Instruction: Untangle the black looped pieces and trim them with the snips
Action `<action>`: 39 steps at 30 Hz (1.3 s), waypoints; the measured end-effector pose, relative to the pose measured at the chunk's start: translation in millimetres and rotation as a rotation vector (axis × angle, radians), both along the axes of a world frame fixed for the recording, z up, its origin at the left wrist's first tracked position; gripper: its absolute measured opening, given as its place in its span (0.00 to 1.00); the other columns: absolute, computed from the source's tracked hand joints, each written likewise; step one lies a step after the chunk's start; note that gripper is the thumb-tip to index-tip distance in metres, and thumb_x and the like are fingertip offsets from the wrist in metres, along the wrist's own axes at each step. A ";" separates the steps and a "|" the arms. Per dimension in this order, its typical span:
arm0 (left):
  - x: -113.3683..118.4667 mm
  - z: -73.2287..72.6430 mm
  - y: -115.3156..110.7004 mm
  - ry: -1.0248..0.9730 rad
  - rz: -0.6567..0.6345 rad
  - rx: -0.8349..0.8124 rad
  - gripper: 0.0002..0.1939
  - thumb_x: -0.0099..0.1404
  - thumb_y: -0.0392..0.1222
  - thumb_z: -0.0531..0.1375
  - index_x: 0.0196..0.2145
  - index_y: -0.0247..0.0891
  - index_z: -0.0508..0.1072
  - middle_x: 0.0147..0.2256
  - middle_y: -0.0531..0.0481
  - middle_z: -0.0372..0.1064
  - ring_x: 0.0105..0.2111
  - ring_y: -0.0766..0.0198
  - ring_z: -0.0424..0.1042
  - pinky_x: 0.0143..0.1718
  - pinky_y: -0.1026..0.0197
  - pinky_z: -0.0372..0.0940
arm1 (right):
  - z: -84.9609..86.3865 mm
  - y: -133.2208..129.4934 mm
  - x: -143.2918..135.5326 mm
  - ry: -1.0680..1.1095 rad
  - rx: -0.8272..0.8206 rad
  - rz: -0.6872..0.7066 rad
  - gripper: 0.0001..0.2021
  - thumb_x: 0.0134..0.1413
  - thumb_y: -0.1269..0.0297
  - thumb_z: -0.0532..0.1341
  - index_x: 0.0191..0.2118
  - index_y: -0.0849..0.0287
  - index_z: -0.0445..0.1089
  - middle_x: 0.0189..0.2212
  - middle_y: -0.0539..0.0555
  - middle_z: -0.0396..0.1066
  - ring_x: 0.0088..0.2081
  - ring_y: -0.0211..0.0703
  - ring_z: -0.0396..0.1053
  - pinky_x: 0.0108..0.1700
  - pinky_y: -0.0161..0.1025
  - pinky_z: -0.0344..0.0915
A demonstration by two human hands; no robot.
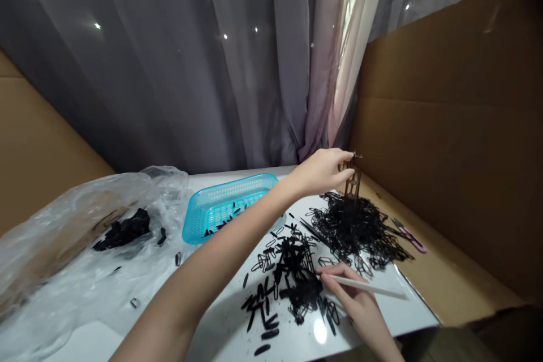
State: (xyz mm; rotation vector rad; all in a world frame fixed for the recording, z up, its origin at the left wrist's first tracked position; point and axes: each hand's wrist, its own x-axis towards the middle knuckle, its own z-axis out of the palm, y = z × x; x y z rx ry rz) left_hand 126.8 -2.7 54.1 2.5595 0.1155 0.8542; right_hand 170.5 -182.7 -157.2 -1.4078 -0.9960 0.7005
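My left hand [328,171] reaches across to the back right, fingers closed on a dark strip of linked loops [353,184] that hangs above a large pile of black loops [360,226]. Lower down, my right hand [350,288] pinches a white stick-like tool [369,284]; its tip end is at a smaller heap of black pieces [301,288]. Loose black strips [258,305] and thin oval loops lie left of that heap. Black tweezers [311,229] rest between the two piles.
A blue perforated basket [197,209] holding some black pieces stands behind my left forearm. Clear plastic bags [165,181] with black material cover the left side. Pink-handled scissors [413,237] lie on cardboard at the right. Cardboard walls [449,102] flank the white table, with grey curtains [169,68] behind.
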 end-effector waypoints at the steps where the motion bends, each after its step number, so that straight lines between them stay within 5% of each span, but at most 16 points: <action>1: 2.8 -1.3 6.7 0.044 -0.019 0.012 0.03 0.62 0.34 0.64 0.35 0.34 0.79 0.35 0.46 0.79 0.37 0.60 0.75 0.41 0.61 0.66 | 0.0 -0.8 0.2 0.012 -0.004 0.011 0.16 0.57 0.47 0.64 0.33 0.55 0.76 0.38 0.57 0.79 0.42 0.55 0.74 0.45 0.45 0.67; 6: -5.9 -35.6 34.1 0.126 0.063 0.003 0.05 0.63 0.33 0.63 0.29 0.34 0.73 0.25 0.51 0.75 0.27 0.64 0.75 0.31 0.64 0.66 | 0.1 -2.7 2.7 0.025 -0.031 0.079 0.14 0.60 0.49 0.62 0.34 0.55 0.75 0.40 0.56 0.78 0.45 0.53 0.73 0.47 0.43 0.65; 11: -3.6 -75.8 36.6 0.217 0.110 0.013 0.03 0.69 0.34 0.57 0.35 0.35 0.69 0.33 0.45 0.79 0.33 0.64 0.79 0.33 0.65 0.69 | 1.5 -1.8 3.0 0.013 -0.049 0.098 0.14 0.61 0.50 0.62 0.34 0.55 0.75 0.40 0.55 0.78 0.44 0.52 0.73 0.46 0.42 0.65; 14: -0.1 -81.5 37.6 0.279 0.095 0.095 0.04 0.68 0.34 0.59 0.42 0.36 0.70 0.46 0.42 0.77 0.46 0.60 0.76 0.43 0.60 0.69 | 3.0 -1.6 1.3 0.025 -0.034 0.054 0.14 0.60 0.50 0.62 0.33 0.55 0.75 0.39 0.55 0.78 0.44 0.53 0.73 0.47 0.43 0.64; 17: -3.4 -78.4 43.4 0.375 0.138 0.190 0.04 0.67 0.34 0.60 0.40 0.36 0.73 0.47 0.42 0.75 0.50 0.54 0.73 0.50 0.52 0.67 | 4.6 -2.2 0.8 0.008 -0.053 0.046 0.15 0.60 0.49 0.61 0.33 0.55 0.74 0.38 0.55 0.78 0.42 0.52 0.73 0.45 0.43 0.64; 21: -19.7 -80.7 48.0 0.541 0.213 0.235 0.07 0.70 0.40 0.60 0.40 0.33 0.74 0.41 0.46 0.75 0.42 0.57 0.75 0.45 0.49 0.69 | 6.6 -3.6 2.2 -0.001 -0.084 0.066 0.14 0.61 0.50 0.61 0.35 0.55 0.74 0.39 0.55 0.78 0.43 0.52 0.72 0.44 0.43 0.64; 26: -54.4 -102.2 39.4 0.736 -0.005 0.171 0.02 0.57 0.37 0.68 0.28 0.38 0.78 0.28 0.53 0.76 0.29 0.64 0.74 0.31 0.63 0.67 | 6.8 -3.1 3.4 0.003 -0.090 0.055 0.14 0.62 0.49 0.60 0.35 0.55 0.74 0.39 0.55 0.78 0.43 0.52 0.72 0.44 0.41 0.64; 31: -85.9 -130.1 34.4 0.656 -0.055 0.072 0.12 0.53 0.26 0.65 0.29 0.42 0.80 0.33 0.50 0.79 0.34 0.59 0.76 0.32 0.63 0.64 | 6.1 -1.6 1.2 0.019 -0.083 0.017 0.16 0.59 0.46 0.62 0.33 0.55 0.75 0.38 0.55 0.77 0.41 0.52 0.72 0.40 0.41 0.66; 39: -113.7 -159.5 22.1 0.347 0.085 -0.205 0.03 0.64 0.35 0.61 0.32 0.41 0.75 0.35 0.47 0.74 0.40 0.53 0.72 0.46 0.52 0.63 | 8.1 -1.3 -0.8 0.061 -0.053 -0.053 0.17 0.56 0.45 0.64 0.31 0.55 0.76 0.34 0.54 0.77 0.36 0.49 0.72 0.38 0.40 0.67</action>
